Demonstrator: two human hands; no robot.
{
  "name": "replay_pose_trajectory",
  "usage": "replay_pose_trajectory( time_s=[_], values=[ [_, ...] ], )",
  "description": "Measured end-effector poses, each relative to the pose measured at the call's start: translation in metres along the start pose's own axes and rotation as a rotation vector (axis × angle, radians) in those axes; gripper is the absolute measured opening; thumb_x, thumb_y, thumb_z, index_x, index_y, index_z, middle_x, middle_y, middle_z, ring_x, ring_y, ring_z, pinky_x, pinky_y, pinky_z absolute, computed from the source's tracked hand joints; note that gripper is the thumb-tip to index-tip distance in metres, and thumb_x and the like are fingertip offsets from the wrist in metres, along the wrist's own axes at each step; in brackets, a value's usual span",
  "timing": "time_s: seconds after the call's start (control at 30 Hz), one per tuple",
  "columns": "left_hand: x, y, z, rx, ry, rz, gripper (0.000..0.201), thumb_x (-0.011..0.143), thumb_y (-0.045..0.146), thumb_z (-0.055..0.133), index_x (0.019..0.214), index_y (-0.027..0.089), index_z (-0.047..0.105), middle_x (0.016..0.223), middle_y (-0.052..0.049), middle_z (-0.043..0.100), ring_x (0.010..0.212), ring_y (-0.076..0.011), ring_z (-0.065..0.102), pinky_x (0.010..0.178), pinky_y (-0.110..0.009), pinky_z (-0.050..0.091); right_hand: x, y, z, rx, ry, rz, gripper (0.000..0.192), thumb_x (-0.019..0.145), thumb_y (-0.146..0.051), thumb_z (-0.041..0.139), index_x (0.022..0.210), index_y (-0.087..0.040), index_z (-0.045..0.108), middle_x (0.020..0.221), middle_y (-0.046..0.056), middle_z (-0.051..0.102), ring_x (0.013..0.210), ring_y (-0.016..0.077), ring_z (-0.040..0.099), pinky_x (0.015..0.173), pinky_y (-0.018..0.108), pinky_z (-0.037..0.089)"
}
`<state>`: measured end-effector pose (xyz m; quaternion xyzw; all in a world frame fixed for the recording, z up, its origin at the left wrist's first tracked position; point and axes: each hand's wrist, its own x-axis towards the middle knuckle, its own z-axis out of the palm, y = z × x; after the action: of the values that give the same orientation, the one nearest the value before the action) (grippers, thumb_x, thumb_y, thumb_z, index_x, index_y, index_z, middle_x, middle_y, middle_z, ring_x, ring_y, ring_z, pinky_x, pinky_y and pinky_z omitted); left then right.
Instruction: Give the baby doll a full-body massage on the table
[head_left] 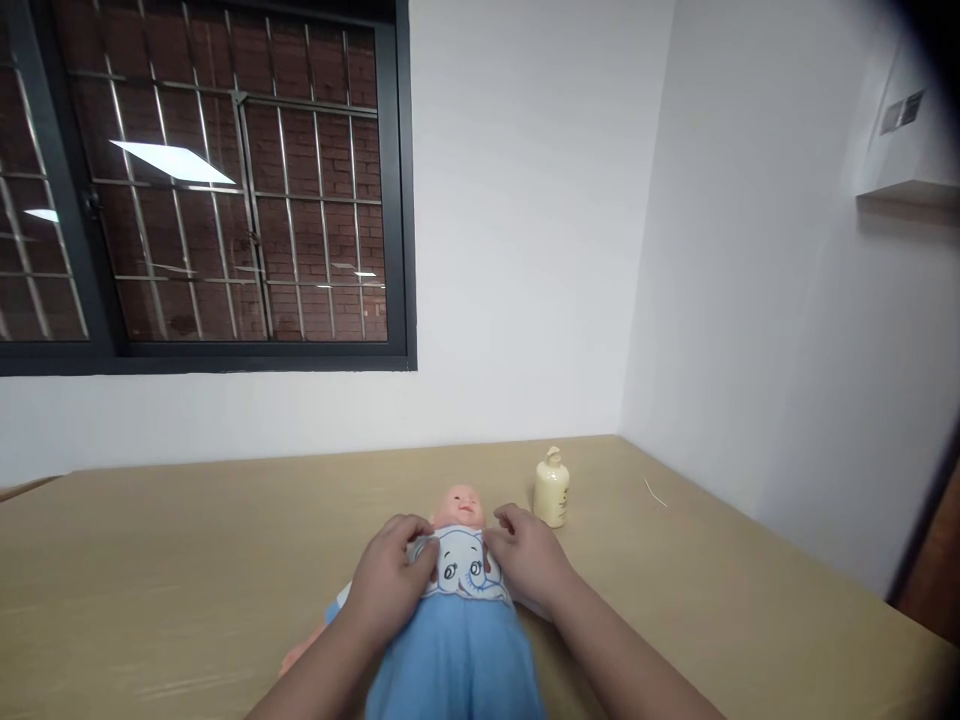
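Note:
A baby doll (459,506) lies face up on the table, its head toward the wall. Blue overalls (457,650) with a white elephant-face bib (461,562) cover its body, and the bottom of them runs out of view. At the bib's upper left corner, my left hand (396,565) is closed on the cloth by the doll's shoulder. My right hand (527,552) has its thumb and fingers at the opposite corner, gripping the bib's edge. One doll arm (301,645) shows beside my left forearm. My hands hide both shoulders.
A cream pump bottle (552,490) stands on the wooden table (187,560), just beyond my right hand. Farther right lies a thin white strip (655,493). White walls (525,250) meet behind the table, with a barred window (232,190) at the left.

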<state>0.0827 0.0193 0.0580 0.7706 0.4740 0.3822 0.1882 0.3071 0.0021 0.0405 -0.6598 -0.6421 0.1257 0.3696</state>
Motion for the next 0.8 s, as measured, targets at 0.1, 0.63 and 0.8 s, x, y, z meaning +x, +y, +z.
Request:
replay_pose_trajectory(
  time_s=[0.1,0.63,0.8],
  values=[
    [0.009,-0.013,0.010,0.012,0.033,-0.017,0.027,0.089,0.033,0.051,0.105,0.019,0.067,0.115,-0.010,0.066,0.110,-0.0259,0.061,0.096,-0.037,0.045,0.009,0.007,0.011,0.038,-0.108,0.031,0.036,0.091,-0.043,0.053,0.113,-0.018,0.063,0.096,0.009,0.072,0.088,0.0218,0.065,0.070,0.028,0.040],
    [0.002,-0.006,-0.022,-0.082,0.014,-0.103,0.023,0.087,0.038,0.057,0.090,0.018,0.068,0.090,-0.005,0.070,0.088,-0.0222,0.064,0.078,-0.031,0.048,0.007,-0.024,-0.025,0.040,-0.087,-0.062,0.023,0.087,-0.038,0.060,0.098,-0.020,0.068,0.097,0.007,0.072,0.087,0.0227,0.066,0.071,0.032,0.047],
    [-0.026,0.058,-0.065,-0.586,0.191,0.143,0.043,0.080,0.049,0.071,0.114,0.024,0.064,0.115,-0.007,0.067,0.110,-0.0276,0.061,0.097,-0.039,0.049,-0.028,-0.068,-0.084,0.475,0.060,-0.360,0.038,0.088,-0.048,0.064,0.120,-0.028,0.062,0.118,0.007,0.069,0.104,0.0258,0.067,0.088,0.041,0.056]
  ],
)
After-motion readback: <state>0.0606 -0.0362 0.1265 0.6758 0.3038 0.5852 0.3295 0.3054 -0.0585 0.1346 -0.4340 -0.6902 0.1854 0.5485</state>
